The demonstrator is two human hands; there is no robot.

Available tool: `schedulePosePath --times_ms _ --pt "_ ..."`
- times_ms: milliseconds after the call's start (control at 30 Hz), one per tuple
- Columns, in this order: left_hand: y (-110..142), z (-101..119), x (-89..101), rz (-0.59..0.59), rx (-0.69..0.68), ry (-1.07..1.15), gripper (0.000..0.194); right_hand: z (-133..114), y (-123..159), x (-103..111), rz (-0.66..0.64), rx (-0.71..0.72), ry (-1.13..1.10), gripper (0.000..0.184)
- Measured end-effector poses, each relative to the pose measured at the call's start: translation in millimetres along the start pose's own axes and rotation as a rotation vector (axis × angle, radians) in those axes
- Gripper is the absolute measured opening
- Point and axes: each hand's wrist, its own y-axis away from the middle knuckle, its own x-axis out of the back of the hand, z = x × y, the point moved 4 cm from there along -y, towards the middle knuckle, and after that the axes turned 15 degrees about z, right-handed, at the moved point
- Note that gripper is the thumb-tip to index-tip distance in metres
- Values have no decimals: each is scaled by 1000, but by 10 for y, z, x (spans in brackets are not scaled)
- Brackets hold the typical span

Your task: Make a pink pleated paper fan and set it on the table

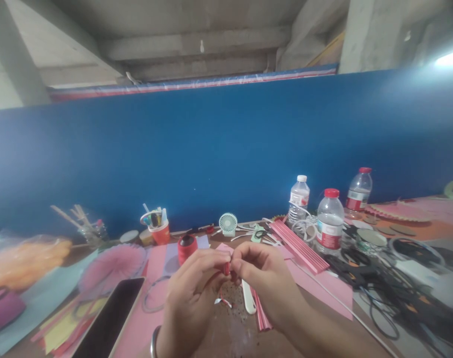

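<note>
My left hand point(192, 283), with a metal bracelet at the wrist, is closed around a small red piece point(226, 268) whose kind I cannot make out. The thumb and index finger of my right hand point(263, 271) pinch at the same piece, and the fingertips of both hands nearly meet. Below them on the brown table lie a white flat-handled tool point(248, 298), some pink pleated strips point(261, 313) and a small red and white scrap point(223, 302). Just beyond my left hand stands a red round object with a dark top point(188, 246).
A black phone point(109, 318) lies on pink paper at the left. Behind are a red cup of tools point(160, 232) and a small fan point(228, 224). Pink corrugated paper point(299, 247), bottles point(329, 223) and tangled black cables point(360, 278) crowd the right, before a blue partition point(226, 149).
</note>
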Motion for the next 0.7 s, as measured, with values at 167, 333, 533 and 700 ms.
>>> schedulePosePath --times_ms 167,333,533,700 --pt "-7 8 12 35 0 22 23 8 0 -8 -16 -21 -59 12" --pt "11 -25 25 37 25 42 24 32 -4 -19 -56 -28 -154 11" --pt "33 -57 25 44 81 50 23 47 6 -32 -72 -38 -187 13" --pt "33 -77 38 67 117 65 22 52 -1 -48 -85 -2 -196 13"
